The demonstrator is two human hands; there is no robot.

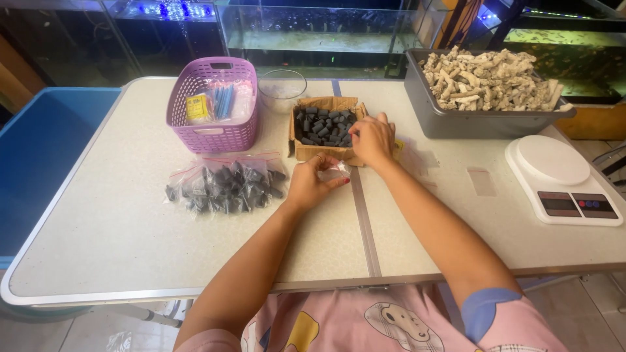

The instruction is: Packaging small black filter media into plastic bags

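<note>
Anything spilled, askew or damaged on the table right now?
Nothing stands out. The dark pieces stay inside the cardboard box and the filled bags; the left hand holds a small clear bag, and the right hand reaches into the box.

An aquarium shop: lit glass fish tanks [326,29] are glowing behind the white folding counter [117,221], beside a grey tub of pale coral rubble [486,81]

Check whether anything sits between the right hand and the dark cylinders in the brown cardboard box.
Nothing visible does. The right hand rests on the edge of the open brown cardboard box, its fingers right beside the dark cylinders, with no lid or wrap over them.
</note>
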